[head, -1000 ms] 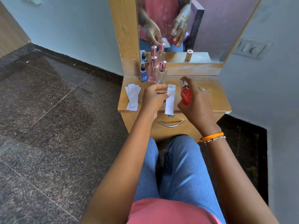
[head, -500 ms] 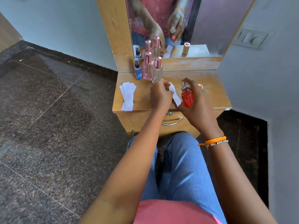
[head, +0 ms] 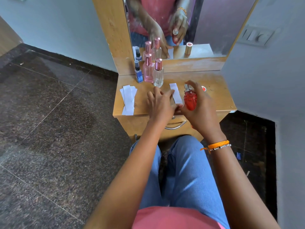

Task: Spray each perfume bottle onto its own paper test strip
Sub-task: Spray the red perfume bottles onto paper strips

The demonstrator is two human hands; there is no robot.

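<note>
My right hand (head: 200, 109) grips a red perfume bottle (head: 190, 100) just above the wooden dresser top (head: 214, 95), with the forefinger over its silver nozzle. A white paper strip (head: 175, 93) lies flat on the top just left of the bottle. My left hand (head: 160, 104) rests on the strip's near end with fingers spread flat. A stack of spare white strips (head: 128, 100) lies at the left edge. A small blue bottle (head: 138, 72), a pink bottle (head: 148, 70) and a clear bottle (head: 158, 74) stand capped at the back.
A mirror (head: 178, 25) rises behind the dresser and reflects my hands and bottles. A red cap (head: 204, 88) lies on the top behind my right hand. A drawer handle (head: 175, 127) sits below the front edge. A wall (head: 272, 80) is close on the right.
My left hand has laid the strip it held upright down flat on the dresser top and now presses its near end. The red bottle stays in my right hand beside it.
</note>
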